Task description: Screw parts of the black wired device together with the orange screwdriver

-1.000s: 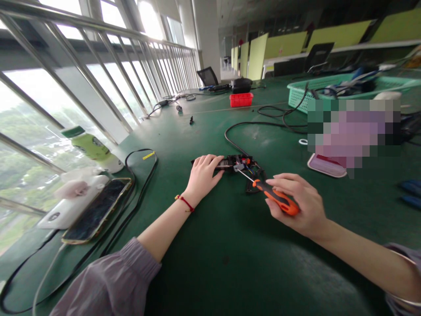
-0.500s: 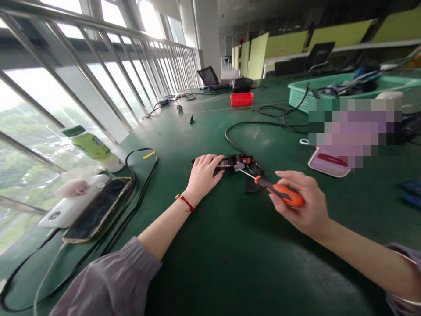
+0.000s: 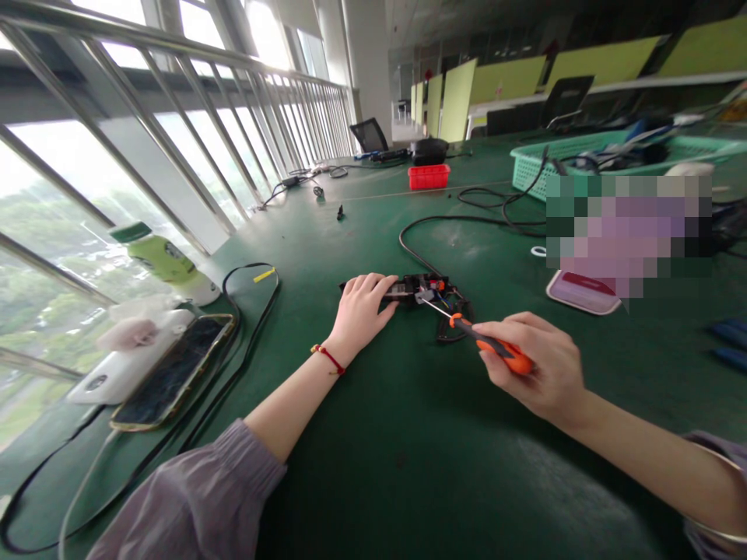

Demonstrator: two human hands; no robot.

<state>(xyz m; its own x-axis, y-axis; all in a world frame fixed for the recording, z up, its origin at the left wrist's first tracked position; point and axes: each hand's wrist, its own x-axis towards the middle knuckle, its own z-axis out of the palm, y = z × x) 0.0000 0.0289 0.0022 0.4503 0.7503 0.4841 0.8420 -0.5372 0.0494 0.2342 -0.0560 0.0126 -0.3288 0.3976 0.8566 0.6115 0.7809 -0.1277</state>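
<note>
A black, opened electrical device (image 3: pixel 408 289) with coloured wires and a red part inside lies on the green table. My left hand (image 3: pixel 362 307), a red cord bracelet at its wrist, presses down over the device's left end with fingers curled round it. My right hand (image 3: pixel 540 362) grips the orange-and-black handle of a screwdriver (image 3: pixel 496 344). The screwdriver's thin shaft points left, its tip at a small grey part in the device's open section. A black cable runs from the device towards the back right. The tip's exact contact is too small to tell.
Left of me lie a smartphone (image 3: pixel 175 373), a white box-like object (image 3: pixel 110 373), a green-capped bottle (image 3: pixel 166 260) and a looped black cord (image 3: pixel 257 334). Further back stand a red bin (image 3: pixel 429 177) and a green basket (image 3: pixel 528 173). A pink-framed item (image 3: pixel 583 294) lies right, partly blurred.
My right hand's fingers have closed further forward on the screwdriver handle, which has turned slightly. My left hand and the device have stayed in place.
</note>
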